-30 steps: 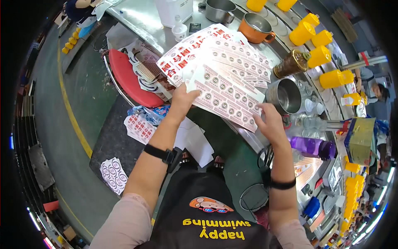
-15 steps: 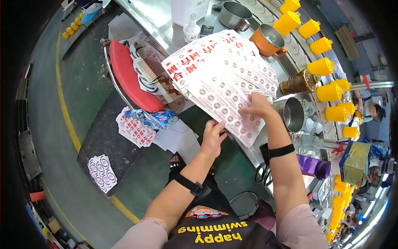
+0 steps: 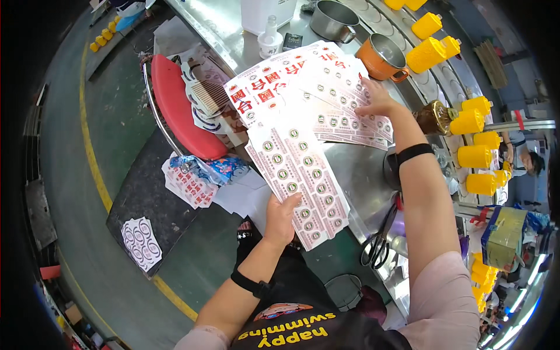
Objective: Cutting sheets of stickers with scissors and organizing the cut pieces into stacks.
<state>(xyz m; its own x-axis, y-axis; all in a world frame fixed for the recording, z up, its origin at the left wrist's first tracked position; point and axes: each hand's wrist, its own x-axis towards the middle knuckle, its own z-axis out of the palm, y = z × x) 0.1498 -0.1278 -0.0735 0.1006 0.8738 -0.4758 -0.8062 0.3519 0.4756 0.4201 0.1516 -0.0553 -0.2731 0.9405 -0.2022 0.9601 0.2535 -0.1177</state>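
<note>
My left hand (image 3: 282, 220) is closed on the near left edge of a stack of label sheets (image 3: 300, 175), thumb on top. This stack has rows of round emblems on pale pink strips and reaches past the table's edge. My right hand (image 3: 382, 99) lies at the right side of a second, fanned pile of similar label sheets (image 3: 344, 122), thumb and fingers apart. Under both piles, farther away, are larger white sheets with red characters (image 3: 262, 87). The undersides of the stacks are hidden.
Black-handled scissors (image 3: 379, 239) lie at the table's edge by my right forearm. An orange mug (image 3: 380, 56) and a steel mug (image 3: 332, 22) stand beyond the sheets. Yellow containers (image 3: 466, 122) line the right. A red chair (image 3: 178, 111) stands left.
My right hand has moved away and right, onto the fanned pile. The near stack has swung toward me and apart from that pile, with my left hand lower and left on its edge.
</note>
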